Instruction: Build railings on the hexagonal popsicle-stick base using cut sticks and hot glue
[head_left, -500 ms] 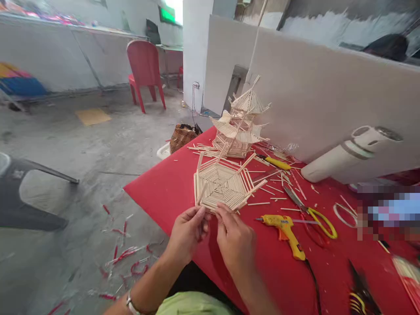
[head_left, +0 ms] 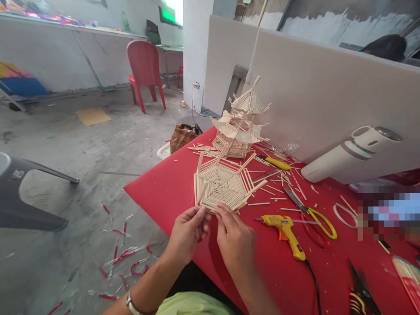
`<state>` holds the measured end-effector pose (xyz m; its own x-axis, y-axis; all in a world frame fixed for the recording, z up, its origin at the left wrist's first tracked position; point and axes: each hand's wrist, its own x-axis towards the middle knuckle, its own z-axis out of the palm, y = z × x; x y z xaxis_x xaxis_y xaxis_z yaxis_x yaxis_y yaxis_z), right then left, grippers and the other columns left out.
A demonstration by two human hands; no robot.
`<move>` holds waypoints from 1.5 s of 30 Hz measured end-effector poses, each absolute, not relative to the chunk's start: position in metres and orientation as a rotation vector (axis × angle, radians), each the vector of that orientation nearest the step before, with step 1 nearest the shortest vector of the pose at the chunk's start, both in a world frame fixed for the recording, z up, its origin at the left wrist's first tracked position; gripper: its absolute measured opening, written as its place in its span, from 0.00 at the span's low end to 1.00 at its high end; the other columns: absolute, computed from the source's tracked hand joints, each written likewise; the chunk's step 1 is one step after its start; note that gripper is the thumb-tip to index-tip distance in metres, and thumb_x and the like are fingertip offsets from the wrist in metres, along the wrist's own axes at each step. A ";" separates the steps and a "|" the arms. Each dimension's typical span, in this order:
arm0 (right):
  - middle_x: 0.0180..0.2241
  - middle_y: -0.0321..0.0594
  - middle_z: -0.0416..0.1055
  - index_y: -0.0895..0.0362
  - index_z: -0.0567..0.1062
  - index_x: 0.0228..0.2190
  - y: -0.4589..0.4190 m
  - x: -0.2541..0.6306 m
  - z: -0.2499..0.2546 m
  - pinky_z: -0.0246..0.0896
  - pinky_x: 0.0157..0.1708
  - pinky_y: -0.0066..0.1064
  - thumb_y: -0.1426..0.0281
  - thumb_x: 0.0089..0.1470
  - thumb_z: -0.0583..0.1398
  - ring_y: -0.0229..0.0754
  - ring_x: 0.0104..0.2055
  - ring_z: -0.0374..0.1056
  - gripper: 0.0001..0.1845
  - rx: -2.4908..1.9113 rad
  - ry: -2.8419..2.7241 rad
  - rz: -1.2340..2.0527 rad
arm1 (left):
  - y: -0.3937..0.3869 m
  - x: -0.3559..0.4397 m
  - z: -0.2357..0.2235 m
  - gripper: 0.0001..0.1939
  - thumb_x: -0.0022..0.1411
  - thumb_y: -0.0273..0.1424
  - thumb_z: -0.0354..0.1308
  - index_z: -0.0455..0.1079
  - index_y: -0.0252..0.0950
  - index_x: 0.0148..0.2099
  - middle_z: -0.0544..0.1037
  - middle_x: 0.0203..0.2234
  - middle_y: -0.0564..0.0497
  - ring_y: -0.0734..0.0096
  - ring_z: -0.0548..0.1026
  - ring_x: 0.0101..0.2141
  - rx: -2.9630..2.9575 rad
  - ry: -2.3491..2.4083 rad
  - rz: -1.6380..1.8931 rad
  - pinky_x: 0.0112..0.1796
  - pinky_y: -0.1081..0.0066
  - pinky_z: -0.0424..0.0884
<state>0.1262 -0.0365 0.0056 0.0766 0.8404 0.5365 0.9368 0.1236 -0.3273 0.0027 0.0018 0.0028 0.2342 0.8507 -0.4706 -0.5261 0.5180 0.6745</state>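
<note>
Off to my right: white flask (head_left: pixel 337 159) with a loop handle on its lid, standing on the red worktop (head_left: pixel 157 188) by a big pale panel (head_left: pixel 295 87). Left of me: part of a grey stool (head_left: pixel 29 216); red-and-clear plastic scraps (head_left: pixel 108 296) scattered on the floor (head_left: pixel 82 153) beside the worktop. I also see a checked brown bag (head_left: pixel 181 139) just past the worktop's far left side, a flat tan sheet (head_left: pixel 93 116) on the floor, red chair (head_left: pixel 144 61) to its right. Wall socket (head_left: pixel 196 85) on the pillar (head_left: pixel 194 48), cords plugged in.
</note>
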 end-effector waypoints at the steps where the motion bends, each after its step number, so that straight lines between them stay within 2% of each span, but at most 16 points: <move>1: 0.45 0.39 0.79 0.57 0.79 0.42 -0.036 0.126 0.006 0.69 0.36 0.28 0.74 0.64 0.54 0.42 0.40 0.78 0.13 -1.723 -1.770 -0.197 | 0.002 0.003 0.002 0.20 0.45 0.41 0.73 0.72 0.31 0.31 0.75 0.22 0.53 0.82 0.67 0.17 0.417 0.921 0.983 0.15 0.81 0.60; 32: 0.44 0.43 0.79 0.57 0.80 0.42 -0.037 0.125 0.009 0.70 0.38 0.26 0.75 0.63 0.53 0.41 0.40 0.78 0.15 -1.736 -1.765 -0.191 | 0.001 0.002 0.004 0.19 0.44 0.40 0.74 0.72 0.32 0.31 0.75 0.22 0.53 0.82 0.67 0.17 0.408 0.931 0.975 0.16 0.81 0.60; 45: 0.46 0.40 0.79 0.56 0.79 0.43 -0.037 0.125 0.008 0.70 0.36 0.28 0.74 0.64 0.54 0.42 0.40 0.78 0.14 -1.736 -1.763 -0.189 | 0.001 0.002 0.004 0.20 0.44 0.41 0.74 0.72 0.32 0.31 0.75 0.22 0.53 0.82 0.67 0.17 0.404 0.931 0.981 0.15 0.81 0.60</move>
